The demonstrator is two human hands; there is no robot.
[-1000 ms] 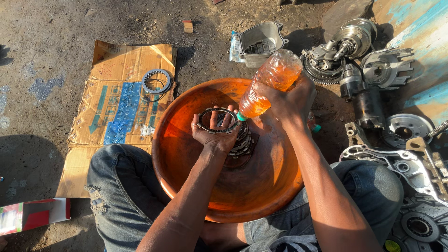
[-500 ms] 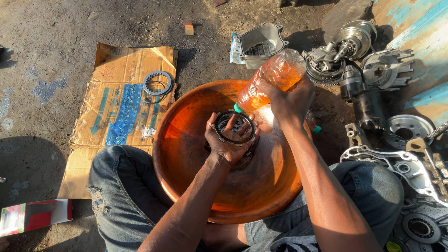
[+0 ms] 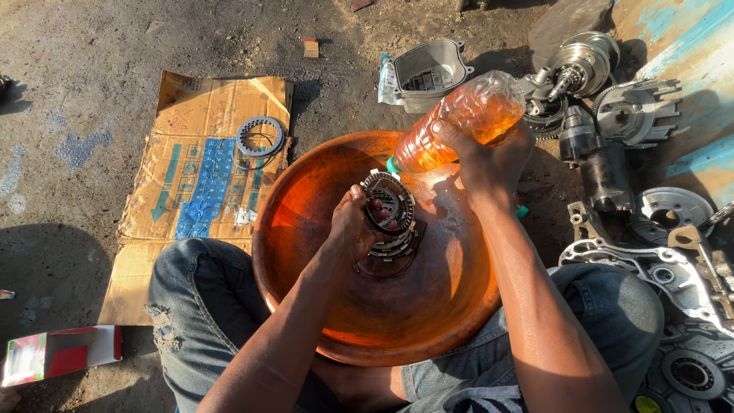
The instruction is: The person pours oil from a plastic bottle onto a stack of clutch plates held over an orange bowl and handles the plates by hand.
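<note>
Head view, the only one: a bottle (image 3: 459, 122) of orange liquid is gripped round its body by the right hand (image 3: 489, 157). It is tilted, its long axis running from the upper right down to the lower left, with the green neck lowest and aimed into the basin (image 3: 306, 222). A toothed ring (image 3: 388, 200) is pinched on edge by the closed fingers of the left hand (image 3: 353, 229), just below the bottle's mouth and near the basin's middle. Under it a stack of similar rings (image 3: 391, 252) rests on the basin's floor, touching or nearly touching the held ring; which cannot be told. The ring is held by the left hand itself, while the right hand lies up and to the right of it, with the bottle's length between.

The basin is propped on the person's knees, in jeans (image 3: 191, 306). On the flattened cardboard (image 3: 206, 130) to the left of the basin another ring (image 3: 260, 136) lies flat near the far edge. Past the basin's far rim a grey housing (image 3: 432, 73) is seen, and engine parts (image 3: 612, 115) are spread along the right. A red box (image 3: 61, 353) lies at the lower left, on the ground.
</note>
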